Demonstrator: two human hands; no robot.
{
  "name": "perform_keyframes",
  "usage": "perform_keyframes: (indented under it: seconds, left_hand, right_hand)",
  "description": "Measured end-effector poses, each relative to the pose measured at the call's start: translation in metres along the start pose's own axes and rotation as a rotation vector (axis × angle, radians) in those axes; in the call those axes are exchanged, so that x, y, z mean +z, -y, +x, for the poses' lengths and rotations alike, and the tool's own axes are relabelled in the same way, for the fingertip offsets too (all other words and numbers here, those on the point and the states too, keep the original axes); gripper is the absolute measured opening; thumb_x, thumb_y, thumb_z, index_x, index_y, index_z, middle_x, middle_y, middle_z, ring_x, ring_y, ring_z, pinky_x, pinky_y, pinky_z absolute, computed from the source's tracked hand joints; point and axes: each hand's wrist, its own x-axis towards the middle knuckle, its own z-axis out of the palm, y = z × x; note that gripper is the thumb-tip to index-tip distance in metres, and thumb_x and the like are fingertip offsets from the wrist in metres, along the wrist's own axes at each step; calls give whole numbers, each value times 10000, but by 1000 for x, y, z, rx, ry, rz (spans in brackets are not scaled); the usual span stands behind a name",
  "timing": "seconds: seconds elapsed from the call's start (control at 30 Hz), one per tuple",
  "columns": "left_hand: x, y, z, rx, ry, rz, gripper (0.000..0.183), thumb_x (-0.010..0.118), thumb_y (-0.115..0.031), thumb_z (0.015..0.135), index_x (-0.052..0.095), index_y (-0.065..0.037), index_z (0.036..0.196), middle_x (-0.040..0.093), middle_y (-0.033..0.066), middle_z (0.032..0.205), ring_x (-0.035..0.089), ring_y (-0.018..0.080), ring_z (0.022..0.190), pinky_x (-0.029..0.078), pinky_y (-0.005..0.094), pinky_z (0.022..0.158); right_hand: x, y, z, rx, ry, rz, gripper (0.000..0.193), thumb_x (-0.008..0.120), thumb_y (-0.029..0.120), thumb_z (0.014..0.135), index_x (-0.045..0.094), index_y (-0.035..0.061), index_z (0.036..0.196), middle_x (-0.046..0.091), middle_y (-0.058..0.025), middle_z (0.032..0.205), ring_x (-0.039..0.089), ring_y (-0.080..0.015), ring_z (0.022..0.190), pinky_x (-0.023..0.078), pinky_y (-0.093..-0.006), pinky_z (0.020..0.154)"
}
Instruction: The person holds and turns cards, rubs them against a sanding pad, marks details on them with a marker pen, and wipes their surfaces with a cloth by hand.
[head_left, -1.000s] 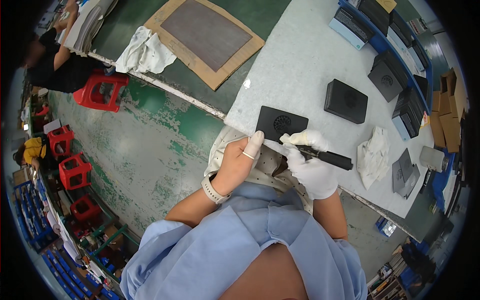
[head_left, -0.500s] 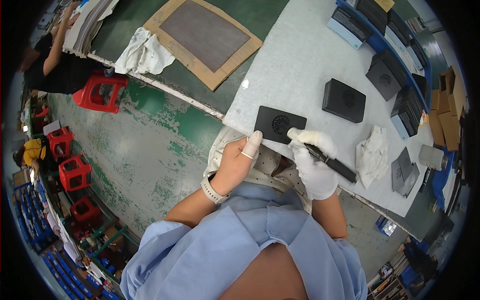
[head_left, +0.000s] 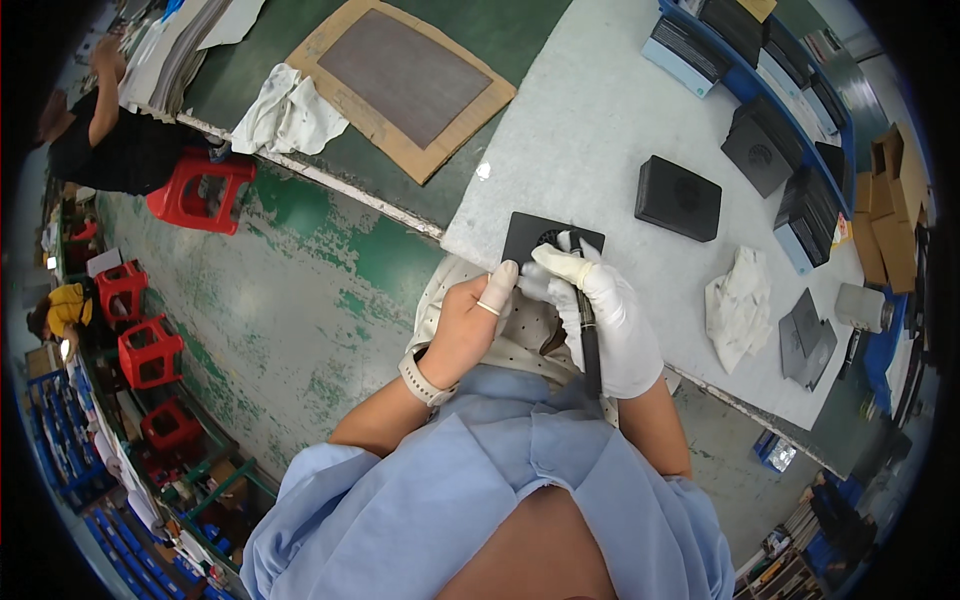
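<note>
A flat black rectangular piece with a round embossed design (head_left: 522, 238) lies at the near edge of the pale-covered table. My left hand (head_left: 468, 322), a white cover on its thumb, is closed on the piece's near left corner. Over its right half is my white-gloved right hand (head_left: 612, 318), fingers wrapped round a black pen-like tool (head_left: 590, 345). The tool stands steeply, its thick end toward me; gloved fingers partly hide its other end and the design. Farther right sits a stack of black pieces (head_left: 678, 198).
A crumpled white cloth (head_left: 738, 310) and some grey flat pieces (head_left: 806, 342) lie at the right. Black pieces fill a blue rack (head_left: 845, 130). Beyond the left table edge are red stools (head_left: 200, 190) and a seated person (head_left: 110, 150). Brown cardboard (head_left: 455, 140) lies on the green table.
My right hand has moved left across the black piece. The tool has swung from slanting right to nearly upright in the picture. My left hand keeps its hold on the corner.
</note>
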Motion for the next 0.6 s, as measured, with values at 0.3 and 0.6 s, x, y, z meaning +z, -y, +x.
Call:
perform_keyframes:
  seconds: [0.3, 0.6]
  left_hand:
    - [-4, 4, 0, -24, 54, -19, 471, 476, -378, 975, 482, -77, 612, 402, -64, 566, 320, 30, 501, 257, 210, 452]
    - [-5, 6, 1, -18, 45, -5, 478, 479, -381, 973, 477, -78, 603, 394, -64, 561, 314, 28, 509, 255, 212, 456]
  right_hand:
    - [3, -3, -1, -45, -20, -17, 438, 580, -36, 792, 500, 60, 1211, 585, -126, 956, 598, -177, 774, 501, -271, 706]
    - [6, -2, -6, 18, -108, 19, 474, 571, -62, 792, 484, 30, 1248, 584, -118, 905, 602, -193, 751, 539, -324, 735]
